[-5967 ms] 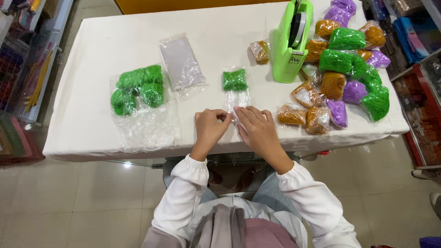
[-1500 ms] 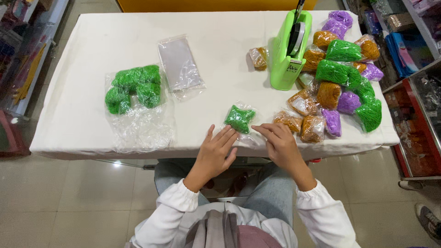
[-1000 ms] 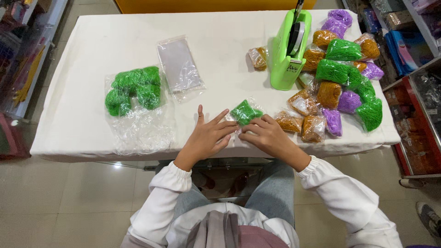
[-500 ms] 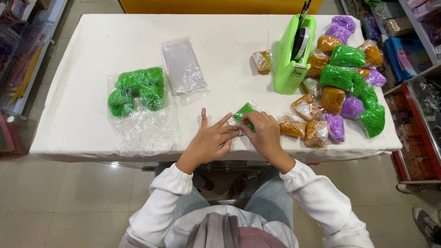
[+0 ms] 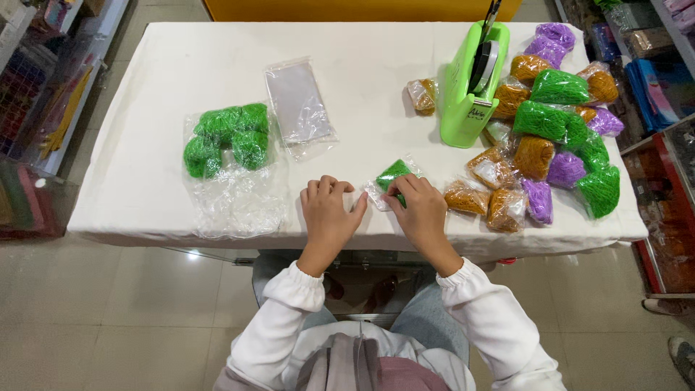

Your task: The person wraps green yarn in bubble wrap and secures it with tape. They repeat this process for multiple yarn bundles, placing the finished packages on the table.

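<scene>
I read the step in hand as closing up 1 small green packet [image 5: 393, 174], which lies on the tabletop [image 5: 362, 51] near its front edge, just left of the orange packets. My right hand [image 5: 420, 213] is curled over the packet's near end, fingertips pinching it down. My left hand [image 5: 329, 217] sits just beside it with its fingers bent narrow and the thumb towards the clear corner; I cannot tell whether it actually grips the film.

By my judgement, whatever follows calls for keeping that pinched end flat and held. The green tape dispenser [image 5: 474, 87] stands near, up and to the right.

Compared with 0.5 s ago, the left hand has drawn its spread fingers in and moved slightly off the packet, and more of the green shows. 6 s ago the packet lay farther up the tabletop. The 4 green bundles on clear plastic [image 5: 228, 137], the stack of empty clear bags [image 5: 297, 101] and the pile of mixed packets [image 5: 550, 123] have not moved.
</scene>
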